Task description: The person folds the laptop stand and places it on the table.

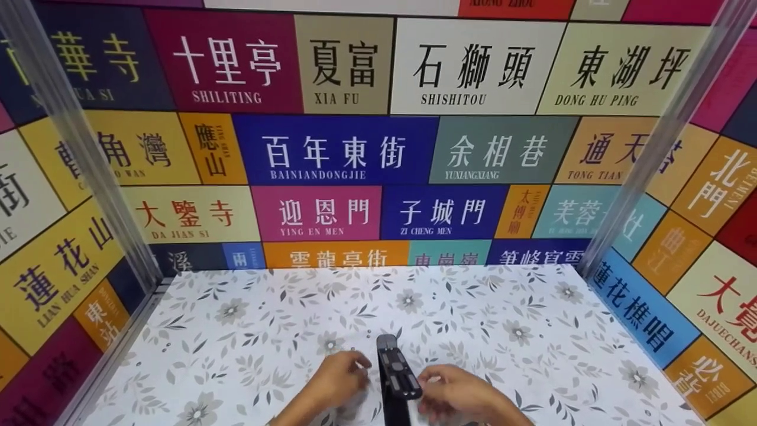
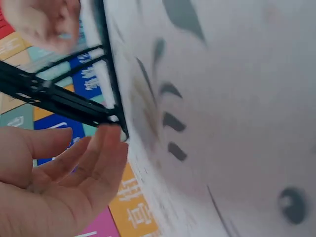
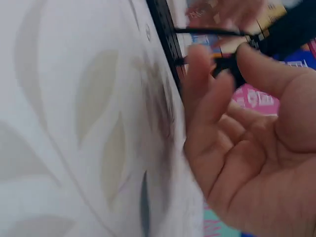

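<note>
A black folding stand with grey pads, looking like a laptop stand (image 1: 397,370), stands on the patterned tabletop between the two hands. Its thin struts (image 2: 79,64) spread from a long base rail in the left wrist view. On its left side, my left hand (image 1: 338,378) has loosely bent fingers, fingertips right at the stand's lower joint. My right hand (image 1: 455,393) is at the right edge, thumb and fingers loosely curled around the space beside a dark strut (image 3: 210,31). In the right wrist view, the right fingers (image 3: 200,74) overlap part of the stand.
The white tabletop (image 1: 266,307) carries a grey leaf and flower print. Colourful panels with Chinese lettering (image 1: 331,148) wall it in at the back and sides. Clear upright strips (image 1: 636,154) stand at the back corners.
</note>
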Motion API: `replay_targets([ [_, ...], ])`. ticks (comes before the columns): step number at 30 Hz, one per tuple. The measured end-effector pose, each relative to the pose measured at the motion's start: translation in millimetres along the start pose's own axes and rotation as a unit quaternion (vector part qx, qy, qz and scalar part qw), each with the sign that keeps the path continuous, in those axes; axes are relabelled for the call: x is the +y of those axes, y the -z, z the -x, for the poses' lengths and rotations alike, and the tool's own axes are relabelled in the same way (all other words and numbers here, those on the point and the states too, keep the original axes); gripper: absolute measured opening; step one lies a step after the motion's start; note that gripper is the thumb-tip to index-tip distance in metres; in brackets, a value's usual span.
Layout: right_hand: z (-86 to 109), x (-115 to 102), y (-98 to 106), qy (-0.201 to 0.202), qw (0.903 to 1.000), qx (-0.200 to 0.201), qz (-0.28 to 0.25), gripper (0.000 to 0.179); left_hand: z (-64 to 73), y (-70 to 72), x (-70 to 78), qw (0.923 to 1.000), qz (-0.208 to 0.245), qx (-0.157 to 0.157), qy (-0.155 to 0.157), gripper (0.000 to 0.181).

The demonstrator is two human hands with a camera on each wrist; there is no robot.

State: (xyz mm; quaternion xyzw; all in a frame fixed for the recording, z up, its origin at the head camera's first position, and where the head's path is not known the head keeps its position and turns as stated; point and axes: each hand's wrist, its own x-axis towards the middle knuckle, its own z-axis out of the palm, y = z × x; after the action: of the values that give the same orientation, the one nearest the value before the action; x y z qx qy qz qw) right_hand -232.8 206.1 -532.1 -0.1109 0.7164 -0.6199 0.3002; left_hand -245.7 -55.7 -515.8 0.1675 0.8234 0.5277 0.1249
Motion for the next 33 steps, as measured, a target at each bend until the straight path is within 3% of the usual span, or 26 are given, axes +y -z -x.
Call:
replay_targets([
  [1, -2.0, 1.6, 2.2, -0.009, 0.998, -0.005, -0.062, 0.029, 4.3, -1.0, 0.5, 0.9956, 0.082, -0.023, 0.038, 0.022],
  [2, -3.5, 3.2, 3.9, -0.016, 0.9933, -0.008, -0.114, 0.034, 8.0, -2.6, 1.2, 0.9819, 0.168, -0.04, 0.078, 0.025],
  [4, -5.9, 5.0, 5.6, -0.034, 0.9783, -0.018, -0.203, 0.044, 12.9, -6.6, 2.3, 0.934, 0.313, -0.059, 0.161, 0.032],
  [6, -7.3, 5.9, 5.6, -0.05, 0.9646, -0.027, -0.258, 0.051, 15.1, -10.1, 3.2, 0.8971, 0.385, -0.069, 0.205, 0.037],
  [8, -7.7, 5.9, 4.5, -0.057, 0.9581, -0.03, -0.279, 0.055, 15.6, -13.2, 4.0, 0.8715, 0.431, -0.076, 0.221, 0.043],
  [9, -7.8, 5.9, 4.0, -0.06, 0.9564, -0.03, -0.284, 0.056, 15.3, -14.4, 4.0, 0.8618, 0.447, -0.08, 0.226, 0.047],
  [11, -7.9, 5.8, 2.8, -0.065, 0.9535, -0.028, -0.293, 0.056, 14.9, -16.0, 3.4, 0.8496, 0.468, -0.091, 0.225, 0.055],
  [14, -8.5, 5.9, 1.4, -0.064, 0.9507, -0.03, -0.302, 0.055, 15.0, -17.6, 1.6, 0.8451, 0.479, -0.106, 0.212, 0.065],
  [23, -12.2, 6.8, -0.7, -0.049, 0.9451, -0.062, -0.317, 0.051, 13.7, -18.7, -4.4, 0.8432, 0.48, -0.131, 0.204, 0.072],
  [28, -13.9, 6.1, -1.7, -0.042, 0.9462, -0.059, -0.315, 0.053, 13.6, -17.3, -4.1, 0.8437, 0.48, -0.125, 0.205, 0.071],
  [33, -15.7, 3.8, -2.0, -0.033, 0.9488, -0.046, -0.311, 0.055, 13.2, -17.3, -1.9, 0.85, 0.477, -0.104, 0.197, 0.071],
])
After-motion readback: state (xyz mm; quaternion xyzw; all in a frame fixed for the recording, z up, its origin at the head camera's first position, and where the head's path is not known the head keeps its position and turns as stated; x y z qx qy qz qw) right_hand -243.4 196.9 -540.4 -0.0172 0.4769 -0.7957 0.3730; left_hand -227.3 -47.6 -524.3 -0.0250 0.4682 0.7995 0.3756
